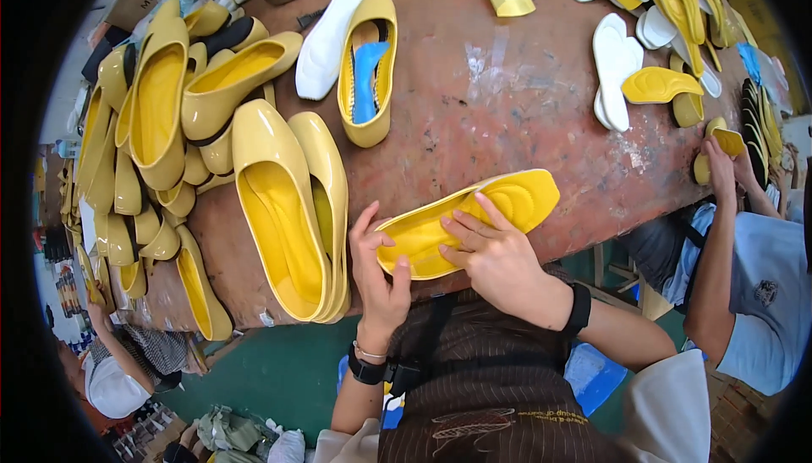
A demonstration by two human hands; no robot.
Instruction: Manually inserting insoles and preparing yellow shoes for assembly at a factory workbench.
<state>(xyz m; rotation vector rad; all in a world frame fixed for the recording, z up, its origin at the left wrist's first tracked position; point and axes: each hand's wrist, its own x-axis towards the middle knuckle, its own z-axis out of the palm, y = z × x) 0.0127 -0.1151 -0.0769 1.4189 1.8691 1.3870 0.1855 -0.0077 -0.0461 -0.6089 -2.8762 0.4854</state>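
- I had a glossy pale-yellow, square-ended slip-on shoe (421, 211) just above the bench edge in front of me; a contoured bright-yellow insole (518, 196) lay along it.
- My left hand (382, 284) curled around the shoe's left end, thumb on the near side, fingers on the far side.
- My right hand (499, 264) rested on the insole, fingers spread and lightly bent; I could not tell whether it pinched anything.
- I judged the fitting partway done: the insole's broad, ridged end seemed to lie over the shoe rather than inside it.
- Left of my shoe, a close-set group of shiny shoes (283, 235) showed smooth yellow interiors, apparently finished inside; farther left rose a jumbled shoe pile (161, 99).
- Beyond my shoe, to its upper left, a shoe with a blue footbed strip (365, 82) looked unlined, a matte white insole (332, 44) beside it.
- To its upper right lay more cushioned white insoles (616, 61), all on a scuffed, stained red-brown bench (474, 129).
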